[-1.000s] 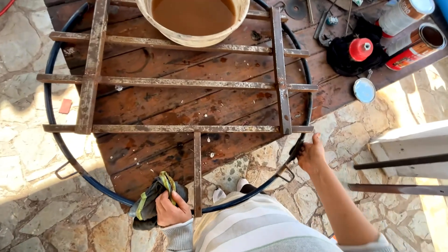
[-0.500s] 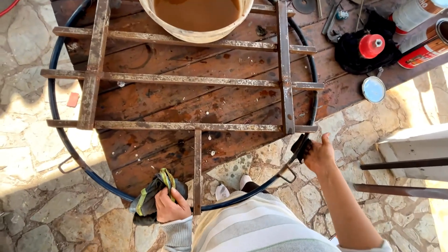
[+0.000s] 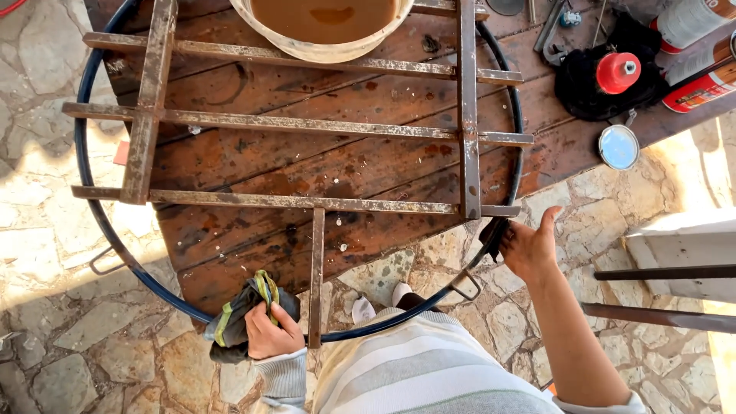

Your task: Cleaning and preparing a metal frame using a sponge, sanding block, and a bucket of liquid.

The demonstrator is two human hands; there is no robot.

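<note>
A rusty metal grid [image 3: 307, 123] welded inside a dark blue round ring [image 3: 84, 199] lies on a worn wooden table [image 3: 253, 165]. My left hand [image 3: 268, 333] is closed on a dark rag with a yellow-green stripe [image 3: 241, 314] and presses it against the ring's near edge, just left of the grid's short upright bar. My right hand [image 3: 529, 245] grips a small black brush [image 3: 494, 234] held against the ring's right side, below the end of the lowest crossbar.
A cream bucket of brown liquid [image 3: 326, 23] stands on the grid at the top. At the top right are spray cans [image 3: 701, 73], a black object with a red cap [image 3: 617, 73] and a round lid [image 3: 618, 147]. A white frame [image 3: 675, 245] stands at the right on the stone floor [image 3: 46, 253].
My right hand has moved up along the ring's right side and now shows the black brush against it. My left hand stays on the rag at the near edge.
</note>
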